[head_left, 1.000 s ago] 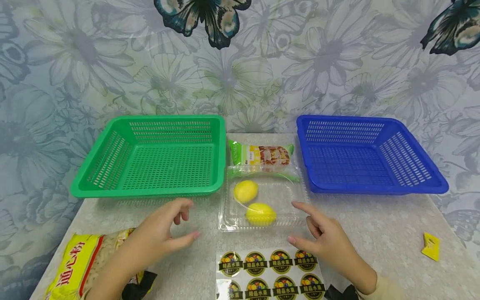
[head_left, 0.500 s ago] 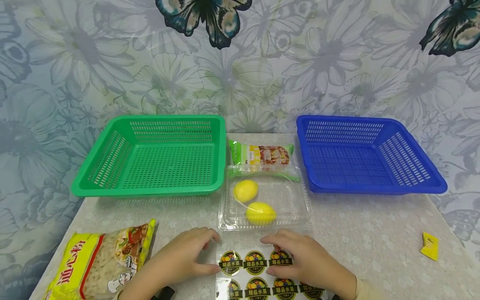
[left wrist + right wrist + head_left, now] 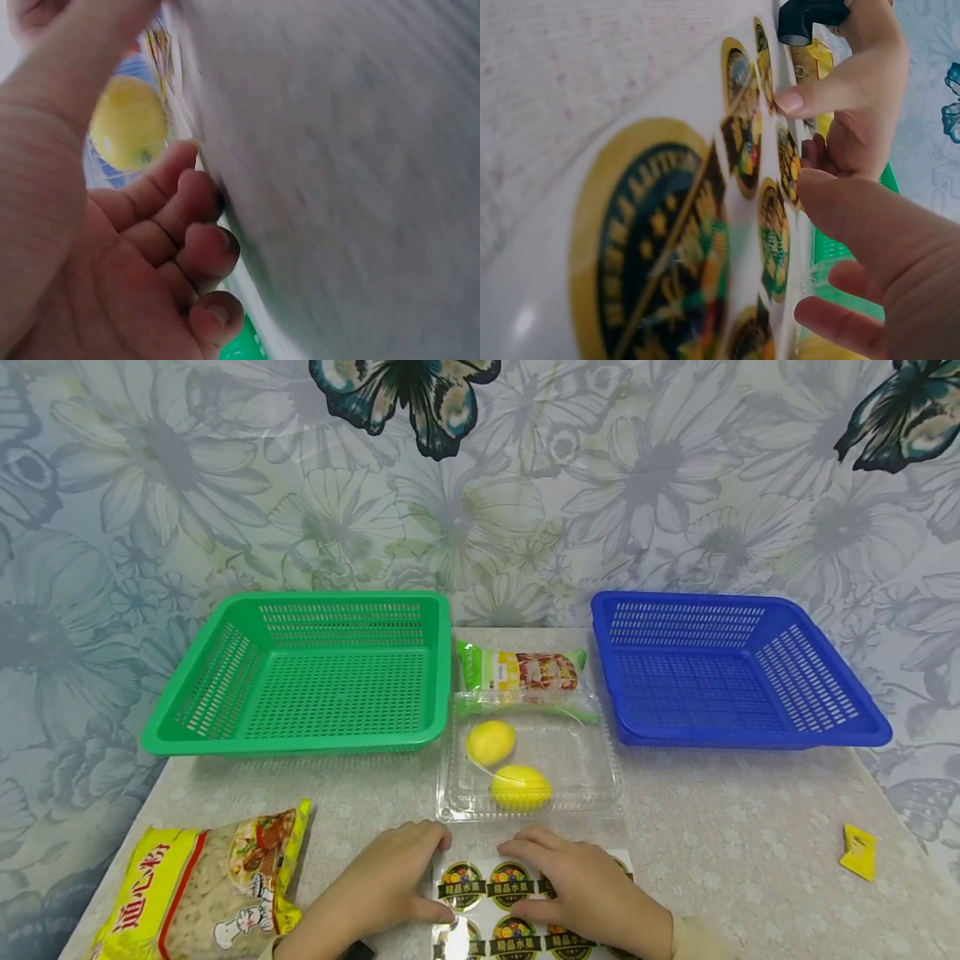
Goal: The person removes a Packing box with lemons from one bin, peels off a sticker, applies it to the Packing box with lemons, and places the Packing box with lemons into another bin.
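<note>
A sheet of round black-and-gold stickers [image 3: 484, 913] lies on the table at the front centre. My left hand [image 3: 393, 881] rests at its left edge, thumb tip on the margin and other fingers loosely bent, as the left wrist view shows. Over the upper stickers is my right hand [image 3: 592, 893]; in the right wrist view its thumb [image 3: 817, 187] points at a sticker [image 3: 789, 166] from close by. Just behind the sheet stands a clear plastic clamshell box [image 3: 577, 760] with two lemons [image 3: 491, 743] inside. My right hand covers some of the stickers.
A green basket [image 3: 300, 745] stands at the back left and a blue basket [image 3: 750, 735] at the back right. Between them lies a snack packet [image 3: 536, 672]. A yellow noodle bag [image 3: 202, 885] is at front left, a small yellow wrapper [image 3: 858, 852] at right.
Both hands have drawn back from beside the clamshell box to the sticker sheet. In the last half second the right hand has slid further left across the stickers. The box has stayed put.
</note>
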Available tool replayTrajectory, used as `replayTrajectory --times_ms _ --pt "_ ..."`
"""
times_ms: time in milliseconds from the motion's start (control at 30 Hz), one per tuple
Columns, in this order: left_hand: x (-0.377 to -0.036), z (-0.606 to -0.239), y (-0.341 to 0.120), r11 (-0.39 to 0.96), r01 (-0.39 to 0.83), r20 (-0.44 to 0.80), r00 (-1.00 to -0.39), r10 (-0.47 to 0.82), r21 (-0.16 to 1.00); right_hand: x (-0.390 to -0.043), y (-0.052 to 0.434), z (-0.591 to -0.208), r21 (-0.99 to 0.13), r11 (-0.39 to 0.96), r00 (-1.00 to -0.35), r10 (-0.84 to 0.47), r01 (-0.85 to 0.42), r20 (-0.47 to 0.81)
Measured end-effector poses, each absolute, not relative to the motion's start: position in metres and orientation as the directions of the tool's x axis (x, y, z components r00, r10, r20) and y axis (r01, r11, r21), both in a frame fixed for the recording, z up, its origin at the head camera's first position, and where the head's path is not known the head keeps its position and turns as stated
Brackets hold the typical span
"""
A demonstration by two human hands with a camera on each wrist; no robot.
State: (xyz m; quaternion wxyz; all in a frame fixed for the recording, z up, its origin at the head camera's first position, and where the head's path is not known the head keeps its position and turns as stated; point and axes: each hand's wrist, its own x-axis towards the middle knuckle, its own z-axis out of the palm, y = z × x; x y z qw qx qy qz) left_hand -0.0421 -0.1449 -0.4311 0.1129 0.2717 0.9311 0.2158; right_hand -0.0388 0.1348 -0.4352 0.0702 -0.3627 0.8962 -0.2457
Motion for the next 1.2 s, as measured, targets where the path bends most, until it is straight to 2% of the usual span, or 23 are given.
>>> replayTrajectory --times_ms 267,800,1200 --pt "-0.042 -0.4329 -0.1444 0.725 0.431 -0.095 -0.823 0.56 0.537 -0.0416 0.1336 -0.4454 -0.494 0.606 -0.713 -0.7 -0.624 0.044" --pt "-0.0435 -0.4343 -0.1401 0.713 0.396 -0.093 -0.836 0.541 0.578 -0.0446 0.1308 -0.4431 -0.521 0.619 -0.727 -0.686 -0.587 0.005" --pt "-0.0463 -0.4378 -0.1458 0.604 0.346 -0.099 -0.808 0.581 0.718 -0.0431 0.1319 -0.4455 -0.509 0.594 -0.717 -0.694 -0.622 0.066"
